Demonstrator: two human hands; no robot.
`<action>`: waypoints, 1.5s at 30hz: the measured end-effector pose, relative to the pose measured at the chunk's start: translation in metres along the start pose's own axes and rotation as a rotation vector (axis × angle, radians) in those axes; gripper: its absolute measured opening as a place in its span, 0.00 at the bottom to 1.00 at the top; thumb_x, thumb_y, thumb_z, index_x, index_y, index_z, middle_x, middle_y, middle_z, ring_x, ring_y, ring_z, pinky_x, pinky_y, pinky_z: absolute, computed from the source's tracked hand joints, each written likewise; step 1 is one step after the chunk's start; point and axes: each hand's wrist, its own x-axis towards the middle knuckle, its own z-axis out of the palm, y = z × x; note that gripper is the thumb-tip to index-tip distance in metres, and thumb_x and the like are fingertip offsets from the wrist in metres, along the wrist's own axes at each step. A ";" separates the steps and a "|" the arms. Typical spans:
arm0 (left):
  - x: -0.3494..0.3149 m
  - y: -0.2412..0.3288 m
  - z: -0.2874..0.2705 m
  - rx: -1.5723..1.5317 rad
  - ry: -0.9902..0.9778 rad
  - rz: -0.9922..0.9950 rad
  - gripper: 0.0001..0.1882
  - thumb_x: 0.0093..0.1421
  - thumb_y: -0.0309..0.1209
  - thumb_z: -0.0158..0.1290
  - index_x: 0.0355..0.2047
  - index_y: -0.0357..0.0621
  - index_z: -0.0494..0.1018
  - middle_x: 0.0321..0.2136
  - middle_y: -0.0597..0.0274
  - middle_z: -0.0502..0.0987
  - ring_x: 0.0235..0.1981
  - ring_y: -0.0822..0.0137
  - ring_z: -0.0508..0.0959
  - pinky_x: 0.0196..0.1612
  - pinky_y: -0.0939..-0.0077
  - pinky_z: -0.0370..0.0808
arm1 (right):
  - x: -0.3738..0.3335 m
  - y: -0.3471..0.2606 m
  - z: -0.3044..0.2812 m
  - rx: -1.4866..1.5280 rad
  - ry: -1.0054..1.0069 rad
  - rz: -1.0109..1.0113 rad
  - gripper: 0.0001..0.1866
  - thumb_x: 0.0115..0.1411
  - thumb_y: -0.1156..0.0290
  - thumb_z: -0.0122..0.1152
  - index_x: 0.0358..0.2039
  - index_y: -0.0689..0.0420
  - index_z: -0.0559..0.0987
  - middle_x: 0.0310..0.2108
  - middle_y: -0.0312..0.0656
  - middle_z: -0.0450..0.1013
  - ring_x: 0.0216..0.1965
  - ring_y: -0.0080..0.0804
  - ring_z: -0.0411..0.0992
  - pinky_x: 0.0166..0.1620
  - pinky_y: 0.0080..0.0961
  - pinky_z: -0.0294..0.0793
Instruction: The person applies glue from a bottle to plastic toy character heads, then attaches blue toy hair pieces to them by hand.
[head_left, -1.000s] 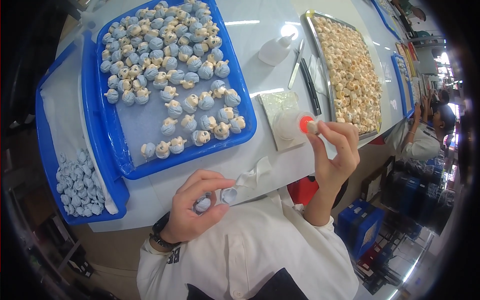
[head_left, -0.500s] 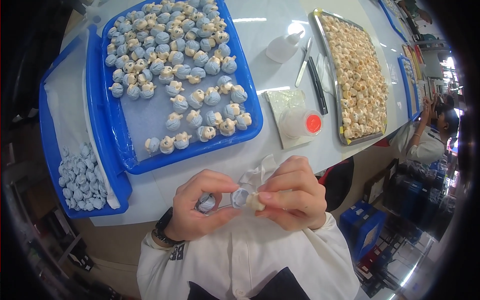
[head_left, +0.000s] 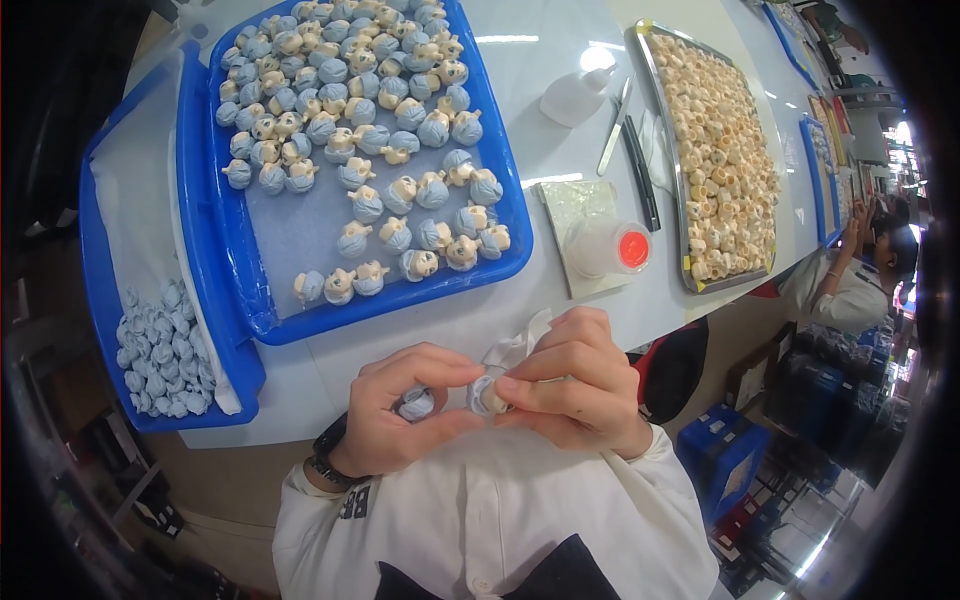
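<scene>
In front of my chest, my left hand [head_left: 378, 415] pinches a small blue-grey doll hair piece [head_left: 480, 394] between thumb and index finger. Another blue-grey hair piece [head_left: 415, 404] sits within the curl of the same hand. My right hand [head_left: 585, 392] grips a cream doll face piece [head_left: 495, 399] with thumb and fingertips, pressed up against the open side of the pinched hair piece. Fingers hide much of both parts, so how far they fit together cannot be seen. A crumpled white cloth or tissue [head_left: 517, 342] lies just beyond my fingers.
A blue tray [head_left: 515, 235] holds many assembled doll heads; left of it, another blue tray [head_left: 100, 235] holds loose hair pieces. At right stands a metal tray [head_left: 687, 262] of cream face pieces. Between are a squeeze bottle [head_left: 575, 98], tweezers [head_left: 613, 130], black pen-like tool [head_left: 640, 172] and red-marked jar [head_left: 605, 250].
My right hand has moved slightly left, bringing the face piece against the hair piece. My left hand keeps its hold, and the whole view has shifted a little.
</scene>
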 end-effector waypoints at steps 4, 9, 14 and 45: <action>-0.001 0.000 0.000 0.023 0.011 0.034 0.17 0.44 0.23 0.64 0.37 0.39 0.75 0.37 0.56 0.76 0.23 0.77 0.70 0.26 0.85 0.67 | 0.002 0.000 0.000 0.010 -0.016 0.001 0.15 0.36 0.69 0.71 0.27 0.57 0.78 0.24 0.32 0.71 0.25 0.28 0.66 0.32 0.24 0.62; 0.000 0.003 0.000 0.025 -0.014 0.006 0.17 0.44 0.23 0.63 0.37 0.38 0.75 0.36 0.56 0.76 0.23 0.77 0.70 0.26 0.85 0.67 | 0.000 0.002 -0.001 0.040 -0.019 0.001 0.16 0.36 0.68 0.72 0.27 0.57 0.78 0.24 0.33 0.71 0.25 0.30 0.66 0.32 0.25 0.62; 0.001 0.003 0.000 0.032 -0.017 0.031 0.17 0.44 0.23 0.64 0.37 0.39 0.75 0.35 0.57 0.76 0.23 0.77 0.70 0.26 0.86 0.67 | -0.003 0.002 -0.001 0.031 -0.038 0.004 0.17 0.37 0.65 0.73 0.29 0.56 0.80 0.25 0.34 0.72 0.26 0.28 0.66 0.36 0.27 0.63; -0.001 -0.009 0.007 -0.185 0.057 -0.169 0.11 0.54 0.28 0.58 0.35 0.34 0.72 0.33 0.62 0.75 0.30 0.80 0.69 0.34 0.86 0.66 | -0.005 0.004 0.022 -0.287 0.080 -0.080 0.19 0.31 0.73 0.66 0.28 0.64 0.76 0.22 0.38 0.69 0.21 0.31 0.65 0.25 0.24 0.60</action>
